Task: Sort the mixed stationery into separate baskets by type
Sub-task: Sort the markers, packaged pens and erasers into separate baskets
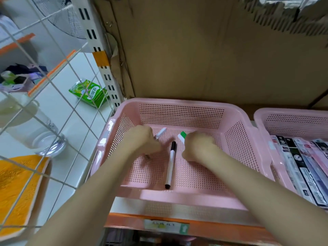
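A pink mesh basket (179,110) stands on the shelf in front of me. Both my hands reach into it. My left hand (142,141) is closed around a white pen with a pinkish tip (161,132) that sticks out past my fingers. My right hand (199,145) grips a white marker with a green cap (182,136). Between the hands a white marker with a black cap (170,165) lies on the basket floor, pointing toward me. A second pink basket (291,115) at the right holds several long packaged stationery items (301,167).
Brown cardboard (195,50) backs the shelf. The orange shelf edge (159,222) carries a label. Left of the shelf post (104,68) is a white wire grid, a tiled counter with a green carton (88,92), a glass (48,139) and an orange cloth (16,189).
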### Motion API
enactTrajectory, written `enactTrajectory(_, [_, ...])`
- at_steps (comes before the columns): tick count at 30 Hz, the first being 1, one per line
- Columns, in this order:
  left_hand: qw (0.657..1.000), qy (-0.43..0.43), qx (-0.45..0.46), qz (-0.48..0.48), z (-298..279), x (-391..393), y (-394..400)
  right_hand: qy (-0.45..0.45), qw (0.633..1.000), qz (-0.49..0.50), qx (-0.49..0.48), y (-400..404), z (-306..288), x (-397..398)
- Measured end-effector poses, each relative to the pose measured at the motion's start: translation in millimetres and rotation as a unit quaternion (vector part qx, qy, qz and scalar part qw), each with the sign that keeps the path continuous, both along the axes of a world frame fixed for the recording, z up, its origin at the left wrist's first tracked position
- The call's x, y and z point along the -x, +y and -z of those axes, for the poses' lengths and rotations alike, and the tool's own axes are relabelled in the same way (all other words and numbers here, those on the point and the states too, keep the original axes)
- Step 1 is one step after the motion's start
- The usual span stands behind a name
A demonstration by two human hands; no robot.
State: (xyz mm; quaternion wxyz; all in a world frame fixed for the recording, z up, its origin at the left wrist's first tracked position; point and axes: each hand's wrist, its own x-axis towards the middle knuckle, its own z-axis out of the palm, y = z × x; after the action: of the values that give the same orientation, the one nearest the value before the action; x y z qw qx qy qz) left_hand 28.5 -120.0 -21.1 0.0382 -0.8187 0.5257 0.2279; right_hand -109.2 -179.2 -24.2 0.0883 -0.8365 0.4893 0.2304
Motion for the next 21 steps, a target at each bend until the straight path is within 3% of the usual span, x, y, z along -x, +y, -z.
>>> enactTrajectory(3, [0.986,0.151,0.035,-0.061,-7,12,3,-0.001,0.999,0.028,-0.016,-6,0,8])
enactTrajectory(5, [0.983,0.17,0.03,-0.066,-4,27,4,-0.022,0.997,0.065,-0.03,-11,-1,15])
enactTrajectory(10, [0.999,0.014,0.028,-0.025,16,53,0,-0.15,0.979,0.137,0.005,-16,-11,50])
enactTrajectory(16, [0.999,-0.022,0.006,0.033,16,55,-7,-0.29,0.937,0.189,0.033,6,-19,89])
enactTrajectory(21, [0.998,-0.049,-0.007,0.025,13,59,-9,-0.386,0.9,0.192,0.058,32,-34,103])
